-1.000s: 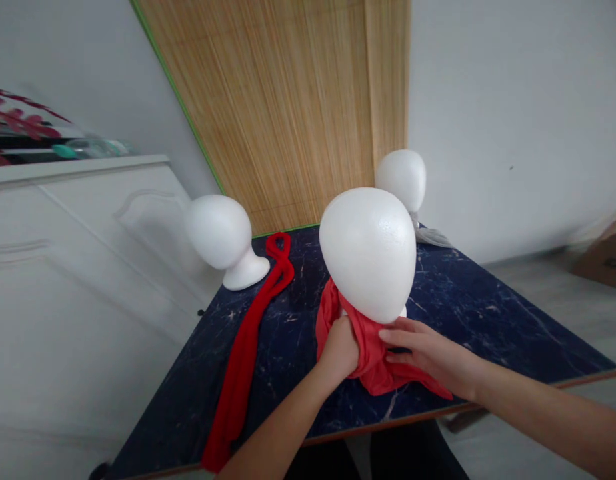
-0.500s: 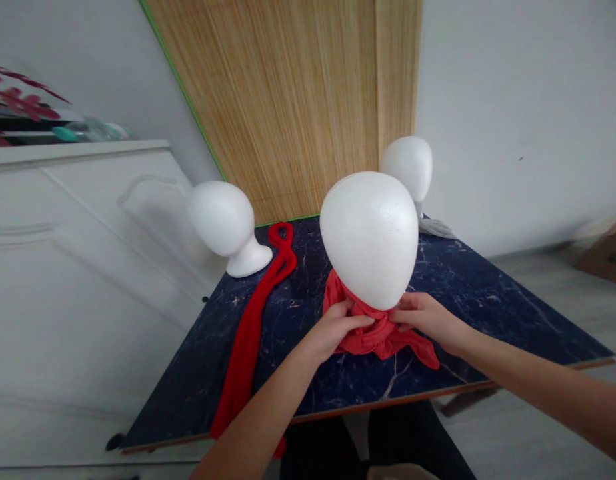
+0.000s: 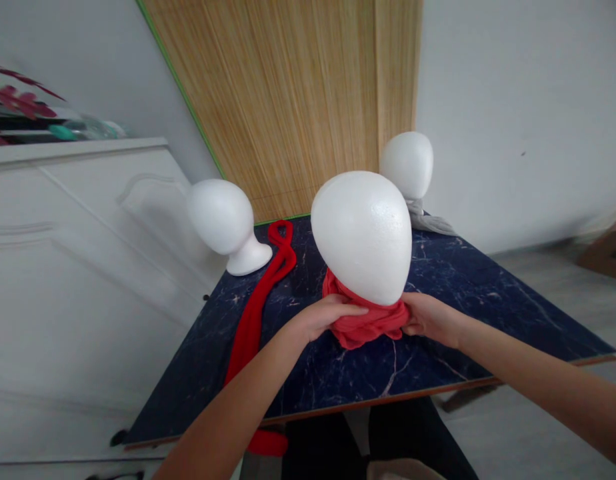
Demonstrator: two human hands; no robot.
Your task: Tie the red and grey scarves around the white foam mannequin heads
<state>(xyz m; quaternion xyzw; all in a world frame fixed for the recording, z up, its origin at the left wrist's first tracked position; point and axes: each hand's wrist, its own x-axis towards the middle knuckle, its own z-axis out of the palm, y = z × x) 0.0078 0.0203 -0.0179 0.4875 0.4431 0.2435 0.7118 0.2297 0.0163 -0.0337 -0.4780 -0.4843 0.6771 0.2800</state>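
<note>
A white foam mannequin head (image 3: 362,233) stands near the front of the table, with a coral-red scarf (image 3: 363,327) wrapped around its neck. My left hand (image 3: 329,315) grips the scarf on its left side, thumb lying across the front just under the chin. On the other side, my right hand (image 3: 428,319) is closed on the scarf's right edge, its fingertips partly hidden by the cloth. The neck and base of this head are out of sight beneath the folds.
A bare foam head (image 3: 223,217) stands at left beside a long bright red scarf (image 3: 255,313), which hangs over the front edge of the dark blue marbled table (image 3: 333,393). Behind, another foam head (image 3: 408,163) has a grey scarf (image 3: 431,223). A white cabinet (image 3: 88,280) borders the left.
The scarf's loose end, sticking out at front right before, is gathered in against the neck. My right hand has moved to the scarf's right side. The head has shifted slightly left.
</note>
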